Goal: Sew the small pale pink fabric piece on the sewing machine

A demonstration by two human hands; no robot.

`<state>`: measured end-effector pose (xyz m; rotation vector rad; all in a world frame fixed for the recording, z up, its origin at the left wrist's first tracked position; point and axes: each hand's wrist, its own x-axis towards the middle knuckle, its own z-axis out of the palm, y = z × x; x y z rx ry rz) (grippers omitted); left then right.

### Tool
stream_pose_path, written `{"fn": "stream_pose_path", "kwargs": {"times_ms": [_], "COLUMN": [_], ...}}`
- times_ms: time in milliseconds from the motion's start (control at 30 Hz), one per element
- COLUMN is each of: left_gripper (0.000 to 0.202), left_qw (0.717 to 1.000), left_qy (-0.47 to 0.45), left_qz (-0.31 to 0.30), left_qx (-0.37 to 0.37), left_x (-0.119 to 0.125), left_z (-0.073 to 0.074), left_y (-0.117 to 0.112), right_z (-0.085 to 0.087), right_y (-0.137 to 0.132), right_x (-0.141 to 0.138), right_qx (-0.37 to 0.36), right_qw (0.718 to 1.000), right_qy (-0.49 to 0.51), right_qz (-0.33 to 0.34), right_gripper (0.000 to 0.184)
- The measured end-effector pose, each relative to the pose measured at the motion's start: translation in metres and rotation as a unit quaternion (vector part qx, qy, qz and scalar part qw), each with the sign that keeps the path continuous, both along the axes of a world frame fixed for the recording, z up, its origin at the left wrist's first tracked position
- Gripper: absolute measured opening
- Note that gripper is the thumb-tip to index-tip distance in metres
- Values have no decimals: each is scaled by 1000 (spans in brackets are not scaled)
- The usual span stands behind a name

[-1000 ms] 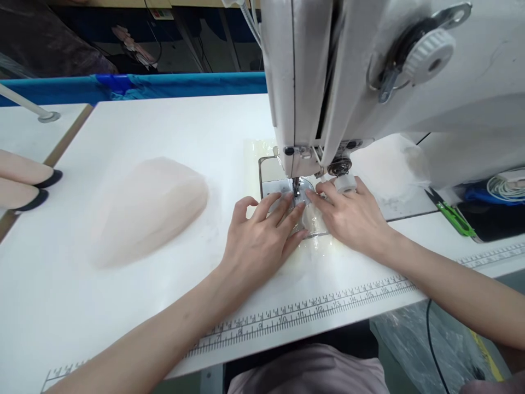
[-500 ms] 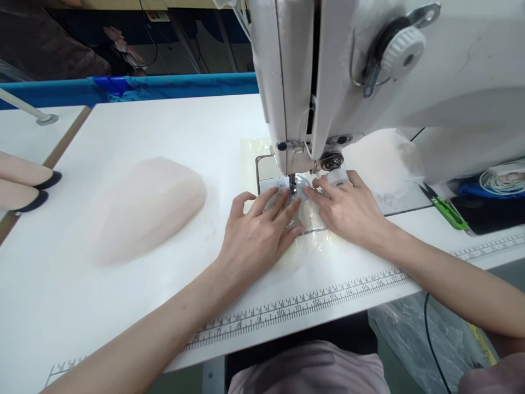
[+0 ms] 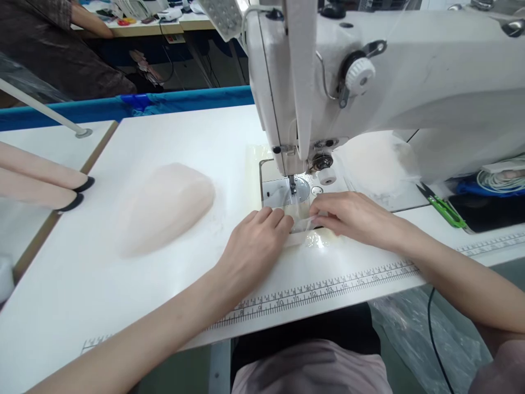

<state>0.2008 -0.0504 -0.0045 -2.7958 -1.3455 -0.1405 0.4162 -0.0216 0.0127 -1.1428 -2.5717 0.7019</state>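
Note:
A thin, sheer whitish strip (image 3: pixel 303 225) lies in front of the presser foot (image 3: pixel 292 185) of a white sewing machine (image 3: pixel 274 104). My left hand (image 3: pixel 258 236) is closed with its fingers curled at the strip's left end. From the right, my right hand (image 3: pixel 355 219) pinches the other end between thumb and fingers. Both hands rest low, just in front of the metal needle plate (image 3: pixel 270 175). What is under my left fingers is partly hidden.
Sheer beige fabric pieces (image 3: pixel 176 200) lie to the left, with another pale piece (image 3: pixel 375 161) behind the needle area. Green thread snips (image 3: pixel 445 209) lie at the right beside a dark flat object (image 3: pixel 488 210). A printed ruler (image 3: pixel 311 294) runs along the front edge. Another person (image 3: pixel 61 49) is beyond the table.
Both hands have drawn back from the presser foot towards me. My left fingers, spread flat before, are now curled; my right hand now pinches the strip. The view has shifted upward.

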Motion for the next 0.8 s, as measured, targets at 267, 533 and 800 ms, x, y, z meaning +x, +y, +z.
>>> {"fn": "stream_pose_path", "kwargs": {"times_ms": [267,533,800], "left_gripper": [25,41,38], "left_qw": [959,943,969], "left_qy": [-189,-228,-196], "left_qz": [57,27,-83], "left_qx": [-205,-239,-124], "left_x": [-4,-8,-17], "left_z": [18,19,5], "left_y": [37,59,38], "right_z": [-14,-24,-17], "right_y": [2,12,-1], "right_x": [-5,-11,-9], "right_qx": [101,240,258], "right_qw": [993,955,964], "right_qy": [42,93,17], "right_qz": [-54,-145,-62], "right_gripper": [17,22,21]}}
